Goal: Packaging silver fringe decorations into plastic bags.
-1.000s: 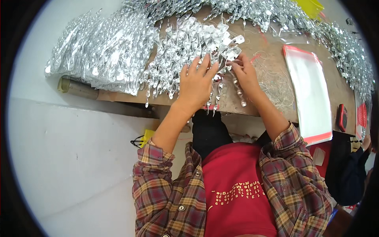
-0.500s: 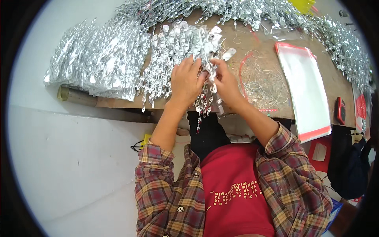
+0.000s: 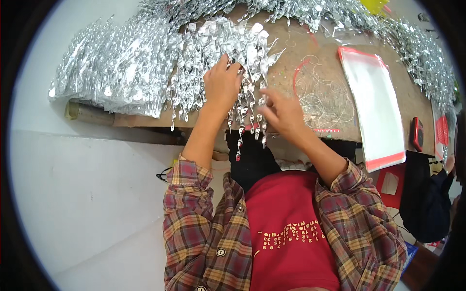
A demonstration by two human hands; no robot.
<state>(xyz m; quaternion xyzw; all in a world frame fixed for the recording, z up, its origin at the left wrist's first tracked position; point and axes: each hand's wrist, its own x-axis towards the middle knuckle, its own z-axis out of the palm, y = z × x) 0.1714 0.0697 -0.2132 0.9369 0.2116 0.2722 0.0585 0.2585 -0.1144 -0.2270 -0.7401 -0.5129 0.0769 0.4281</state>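
My left hand (image 3: 222,85) lies palm down on a heap of shiny silver spiral ornaments (image 3: 213,48) at the near edge of a brown table (image 3: 310,53), pressing a bunch of them. Just to its right, my right hand (image 3: 281,114) pinches a few silver spirals (image 3: 247,116) that dangle over the table's edge. Both forearms wear a plaid shirt with rolled sleeves.
A large pile of the same silver ornaments (image 3: 111,68) covers the table's left part, and more (image 3: 417,43) run along the far and right edges. A clear plastic bag with red ends (image 3: 376,106) and loose thin threads (image 3: 325,97) lie to the right. Grey floor on the left.
Both hands have drawn back toward the table's near edge. The right hand has dropped lower and now holds spirals hanging off the edge.
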